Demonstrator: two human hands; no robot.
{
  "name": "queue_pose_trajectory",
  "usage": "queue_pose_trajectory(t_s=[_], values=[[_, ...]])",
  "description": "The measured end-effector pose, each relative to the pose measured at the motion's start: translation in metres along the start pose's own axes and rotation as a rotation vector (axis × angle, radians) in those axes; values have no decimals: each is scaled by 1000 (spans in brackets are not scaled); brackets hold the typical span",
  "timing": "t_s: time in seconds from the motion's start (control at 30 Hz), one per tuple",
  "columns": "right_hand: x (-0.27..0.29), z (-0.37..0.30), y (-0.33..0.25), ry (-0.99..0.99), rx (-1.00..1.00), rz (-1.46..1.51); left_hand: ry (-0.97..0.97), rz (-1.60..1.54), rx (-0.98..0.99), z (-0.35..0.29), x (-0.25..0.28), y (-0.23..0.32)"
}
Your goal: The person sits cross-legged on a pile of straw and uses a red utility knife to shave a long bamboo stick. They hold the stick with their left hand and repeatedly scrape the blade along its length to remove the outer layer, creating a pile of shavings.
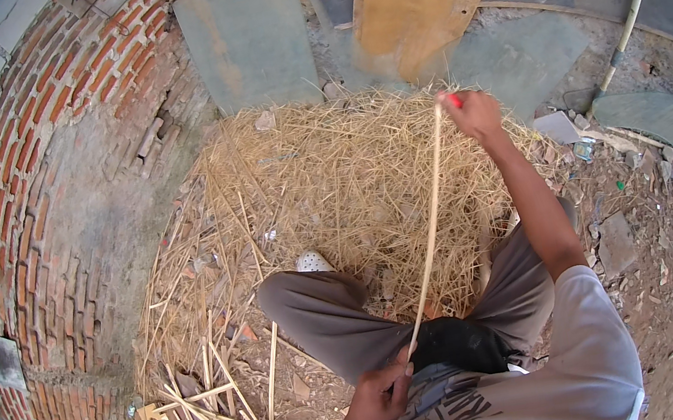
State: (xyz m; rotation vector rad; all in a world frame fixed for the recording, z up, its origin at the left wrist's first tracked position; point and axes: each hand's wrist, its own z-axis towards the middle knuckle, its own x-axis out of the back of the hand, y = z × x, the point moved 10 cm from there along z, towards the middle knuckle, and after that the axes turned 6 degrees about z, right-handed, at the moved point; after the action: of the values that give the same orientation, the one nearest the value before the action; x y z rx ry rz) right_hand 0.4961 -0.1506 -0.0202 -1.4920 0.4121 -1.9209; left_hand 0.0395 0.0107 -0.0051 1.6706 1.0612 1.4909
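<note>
A long, pale, thin strip that looks like split bamboo [431, 240] runs from my lap up and away to the right. Its near end is pinched in my left hand [381, 396], low over my left thigh. At the far end, my right hand [478, 115] is closed around a small red-handled tool [453, 100], with the arm stretched out. The strip's tip meets that tool; any blade is too small or hidden to make out. A black pad [457, 345] lies across my lap beneath the strip.
Curled shavings [349, 181] form a wide heap before my crossed legs. More split strips [229, 419] lie in a loose pile at the left. A worn brick wall [28, 226] rises at left; boards [245, 38] lean at the back. Rubble [618, 243] covers the right ground.
</note>
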Motion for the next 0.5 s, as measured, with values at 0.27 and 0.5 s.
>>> queue_pose_trajectory(t_s=[0.27, 0.5], values=[[15, -21, -13, -29, -87, 148, 326, -524, 223, -3, 40, -53], [-35, -156, -161, -260, 714, 280, 230, -585, 227, 53, 34, -29]])
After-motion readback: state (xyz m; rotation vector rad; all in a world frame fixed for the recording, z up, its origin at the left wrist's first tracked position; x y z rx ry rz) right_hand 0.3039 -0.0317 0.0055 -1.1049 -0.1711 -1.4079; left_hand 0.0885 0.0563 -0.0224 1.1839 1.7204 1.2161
